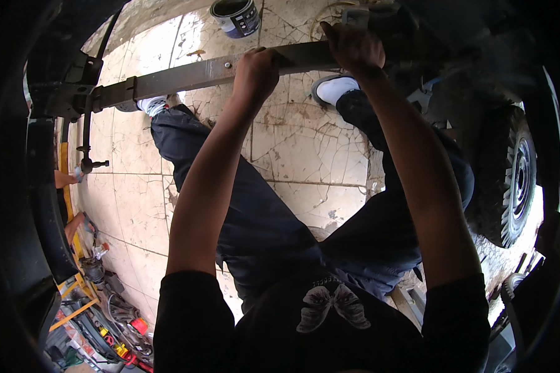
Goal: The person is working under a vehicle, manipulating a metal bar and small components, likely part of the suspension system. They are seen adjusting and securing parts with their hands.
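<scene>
A long dark metal beam (186, 78) runs crosswise in front of me, with a small bolt head (228, 65) on its face. My left hand (257, 74) is closed over the beam near its middle, fingers bent across the far edge. Farther right, my right hand (356, 50) is over the same beam, its thumb sticking out toward the far side. Motion blurs its other fingers, so whether it grips anything is unclear. A dark bracket (78, 87) meets the beam at its left end.
An open paint can (235, 17) stands on the cracked tile floor (317, 143) beyond the beam. At right is a knobby tire (516, 180). A rod with a threaded end (90, 165) hangs at left. Tools and parts (115, 323) clutter the lower left, where another person's hand (65, 179) shows.
</scene>
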A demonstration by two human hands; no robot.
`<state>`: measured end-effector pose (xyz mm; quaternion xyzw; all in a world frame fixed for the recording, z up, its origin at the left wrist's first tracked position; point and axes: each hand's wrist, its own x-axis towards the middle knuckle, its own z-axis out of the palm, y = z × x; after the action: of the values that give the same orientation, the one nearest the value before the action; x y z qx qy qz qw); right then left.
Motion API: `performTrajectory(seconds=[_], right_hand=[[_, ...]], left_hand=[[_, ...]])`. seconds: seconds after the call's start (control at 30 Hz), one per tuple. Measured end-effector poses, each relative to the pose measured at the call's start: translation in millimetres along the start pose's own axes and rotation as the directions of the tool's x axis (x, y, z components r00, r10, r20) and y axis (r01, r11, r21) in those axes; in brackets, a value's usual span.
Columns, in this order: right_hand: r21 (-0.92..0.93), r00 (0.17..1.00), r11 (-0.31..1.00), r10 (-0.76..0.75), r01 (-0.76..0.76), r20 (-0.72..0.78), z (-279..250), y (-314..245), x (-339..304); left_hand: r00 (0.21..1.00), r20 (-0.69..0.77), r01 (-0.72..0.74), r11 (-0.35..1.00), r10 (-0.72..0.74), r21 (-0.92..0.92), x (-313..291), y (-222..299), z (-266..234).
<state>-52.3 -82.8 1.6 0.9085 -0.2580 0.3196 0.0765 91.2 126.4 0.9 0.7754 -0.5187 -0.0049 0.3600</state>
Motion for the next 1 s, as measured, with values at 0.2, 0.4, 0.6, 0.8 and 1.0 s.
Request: performTrajectory(seconds=[0.2, 0.4, 0.6, 0.8, 1.0], right_hand=[[-0.066, 0.976, 0.995, 0.08, -0.068, 0.201, -5.4, -3.4, 6.4], [0.161, 0.982, 0.975, 0.132, -0.153, 0.137, -14.8, -8.5, 12.2], [0.124, 0.933, 0.959, 0.211, -0.255, 0.29, -39.4, -22.2, 17.2], [0.09, 0.93, 0.971, 0.18, -0.22, 0.321, -36.2, -19.4, 20.1], [0.026, 0.929, 0.986, 0.145, -0.163, 0.34, -16.1, 0.6, 17.5]], left_hand=[[0.996, -0.048, -0.057, 0.976, 0.069, 0.21, -9.4, -1.3, 6.0], [0.985, 0.011, 0.166, 0.97, -0.171, 0.18, -2.1, -0.4, -1.0], [0.992, 0.053, 0.102, 0.968, -0.117, 0.231, -2.8, 3.3, -9.9], [0.997, -0.004, 0.07, 0.953, -0.072, 0.295, -4.8, -7.0, -11.4], [0.991, 0.137, -0.037, 0.979, 0.009, 0.203, 1.8, -12.2, -16.5]])
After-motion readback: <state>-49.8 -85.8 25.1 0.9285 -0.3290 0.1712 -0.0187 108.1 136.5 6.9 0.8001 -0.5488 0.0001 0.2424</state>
